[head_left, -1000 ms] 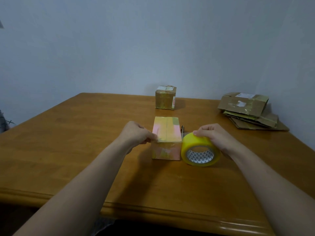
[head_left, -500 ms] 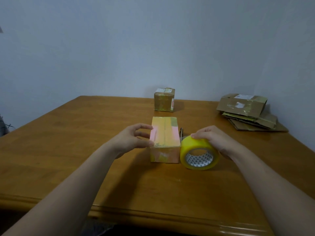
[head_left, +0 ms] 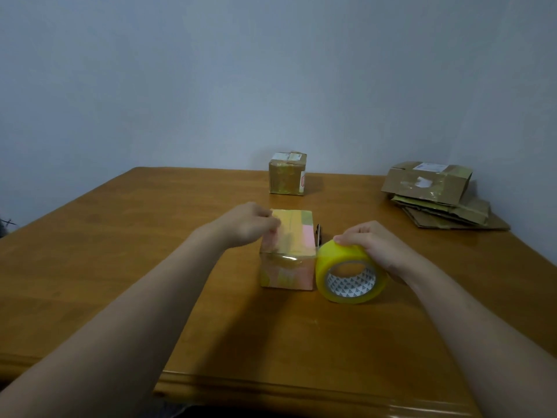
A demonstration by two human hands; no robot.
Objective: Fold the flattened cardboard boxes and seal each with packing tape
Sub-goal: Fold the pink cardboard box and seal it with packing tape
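Pink-and-yellow cardboard box (head_left: 287,251) stands mid wooden tabletop (head_left: 120,251), seemingly nearly sealed, left hand (head_left: 247,224) with bent fingers on its top, grip unclear, right hand (head_left: 373,245) curled over yellow tape roll (head_left: 337,260); brown taped box (head_left: 286,176) looks done, flattened cardboard stack (head_left: 437,200) waits.

Centre: we see the near box (head_left: 289,251) on the table (head_left: 120,236), in the middle.
Right of it: the tape roll (head_left: 349,273) stands on edge, just beside the near box.
Behind: the far box (head_left: 286,175) sits near the table's back edge.
Far right: the flattened stack (head_left: 437,194) lies well apart from both boxes.
Hands: our left hand (head_left: 247,224) rests on the near box's top left edge; our right hand (head_left: 376,245) lies over the tape roll.
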